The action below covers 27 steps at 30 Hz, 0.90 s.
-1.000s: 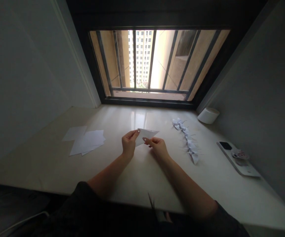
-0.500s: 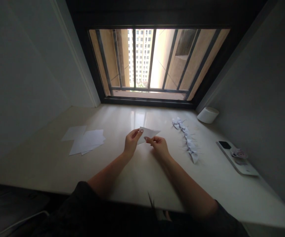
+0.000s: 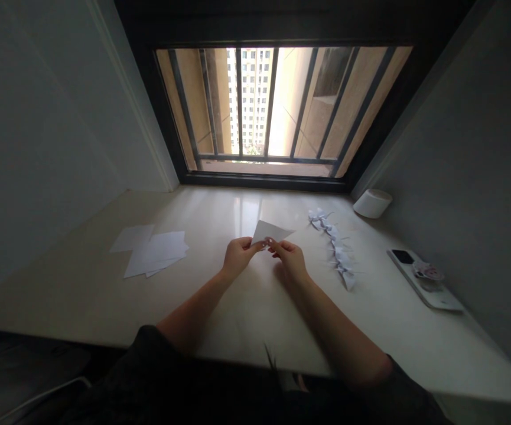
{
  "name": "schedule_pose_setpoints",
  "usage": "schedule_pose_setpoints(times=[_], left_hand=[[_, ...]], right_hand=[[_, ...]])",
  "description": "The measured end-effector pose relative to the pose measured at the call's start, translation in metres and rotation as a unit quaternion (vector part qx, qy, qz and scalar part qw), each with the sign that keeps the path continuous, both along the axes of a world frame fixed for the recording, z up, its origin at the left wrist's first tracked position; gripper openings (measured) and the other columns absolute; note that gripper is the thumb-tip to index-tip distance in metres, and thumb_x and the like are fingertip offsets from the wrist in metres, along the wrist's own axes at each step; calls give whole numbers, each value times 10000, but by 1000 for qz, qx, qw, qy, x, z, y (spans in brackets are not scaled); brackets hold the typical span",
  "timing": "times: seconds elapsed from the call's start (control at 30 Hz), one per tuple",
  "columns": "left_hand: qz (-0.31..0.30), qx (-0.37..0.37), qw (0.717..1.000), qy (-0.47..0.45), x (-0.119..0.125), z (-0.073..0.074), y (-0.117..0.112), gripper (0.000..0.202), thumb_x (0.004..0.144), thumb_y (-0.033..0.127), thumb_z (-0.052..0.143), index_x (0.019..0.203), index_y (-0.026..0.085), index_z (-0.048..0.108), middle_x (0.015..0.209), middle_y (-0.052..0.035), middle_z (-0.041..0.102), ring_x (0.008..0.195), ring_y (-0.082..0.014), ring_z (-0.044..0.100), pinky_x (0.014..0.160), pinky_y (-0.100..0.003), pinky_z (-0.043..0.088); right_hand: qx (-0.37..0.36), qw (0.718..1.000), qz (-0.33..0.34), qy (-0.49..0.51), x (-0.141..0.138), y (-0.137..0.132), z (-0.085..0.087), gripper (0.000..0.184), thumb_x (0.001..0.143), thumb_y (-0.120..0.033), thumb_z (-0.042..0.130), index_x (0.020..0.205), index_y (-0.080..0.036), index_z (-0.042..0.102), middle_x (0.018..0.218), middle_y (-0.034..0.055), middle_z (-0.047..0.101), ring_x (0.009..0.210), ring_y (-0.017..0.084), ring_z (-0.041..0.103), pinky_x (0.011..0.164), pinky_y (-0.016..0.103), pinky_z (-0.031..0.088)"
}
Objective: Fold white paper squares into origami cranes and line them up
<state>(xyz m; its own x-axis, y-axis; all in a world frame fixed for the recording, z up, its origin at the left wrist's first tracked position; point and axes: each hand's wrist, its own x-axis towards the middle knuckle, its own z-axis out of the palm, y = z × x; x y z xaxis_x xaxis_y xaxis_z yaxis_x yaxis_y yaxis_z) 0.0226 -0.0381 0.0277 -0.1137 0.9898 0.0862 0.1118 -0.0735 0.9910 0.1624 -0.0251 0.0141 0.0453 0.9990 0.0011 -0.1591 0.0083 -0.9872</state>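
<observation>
A white paper folded into a triangle (image 3: 270, 231) is held just above the pale tabletop (image 3: 246, 307), near its middle. My left hand (image 3: 238, 257) pinches the paper's lower left corner with thumb and fingers closed. My right hand (image 3: 289, 258) pinches the lower edge right beside it, so the two sets of fingertips nearly touch. The triangle's point faces right and away from me.
Loose white sheets (image 3: 151, 251) lie fanned out to the left. A row of small folded paper figures (image 3: 337, 251) runs along the right. A white roll (image 3: 373, 203) sits at the back right corner, and a phone on a flat tray (image 3: 423, 277) lies by the right wall. A barred window stands ahead.
My hands have drawn closer together on the paper's lower edge. The triangle has tipped up and shifted slightly away from me.
</observation>
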Motion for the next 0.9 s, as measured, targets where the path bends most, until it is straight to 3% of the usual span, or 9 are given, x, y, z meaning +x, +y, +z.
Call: schedule_pose_setpoints(times=[0.27,0.43,0.7,0.8,0.9], left_hand=[[-36,2,999,-39,1,1,1,350,560,482,735,579,139,666,533,-26,599,598,-186,588,510,-248,414],[-25,2,999,-32,-1,-3,4,340,545,477,744,586,147,678,541,-35,620,610,-200,602,511,-253,424],[-37,9,999,-20,-1,-8,5,322,584,463,728,631,146,694,606,-49,660,621,-195,612,543,-257,432],[-23,7,999,-32,-9,-9,10,336,606,464,715,699,141,707,692,-67,688,658,-193,624,587,-262,442],[16,8,999,-38,-19,-12,17,369,599,479,716,696,124,705,690,-74,688,658,-183,618,599,-254,432]], right_hand=[[-1,1000,-2,-12,7,4,3,351,604,-488,710,513,-161,619,565,22,601,560,119,507,545,255,385],[-3,998,-58,-4,25,16,3,348,570,-493,728,534,-163,622,573,10,600,546,112,504,524,248,381],[12,996,-83,-3,35,20,7,380,623,-522,679,536,-160,603,555,21,600,534,116,517,515,243,386],[-5,989,-148,20,53,28,6,425,681,-569,592,596,-153,622,592,48,626,562,138,561,504,242,395],[35,967,-254,-7,67,34,6,410,686,-550,590,642,-145,636,635,59,647,603,156,588,505,238,392]])
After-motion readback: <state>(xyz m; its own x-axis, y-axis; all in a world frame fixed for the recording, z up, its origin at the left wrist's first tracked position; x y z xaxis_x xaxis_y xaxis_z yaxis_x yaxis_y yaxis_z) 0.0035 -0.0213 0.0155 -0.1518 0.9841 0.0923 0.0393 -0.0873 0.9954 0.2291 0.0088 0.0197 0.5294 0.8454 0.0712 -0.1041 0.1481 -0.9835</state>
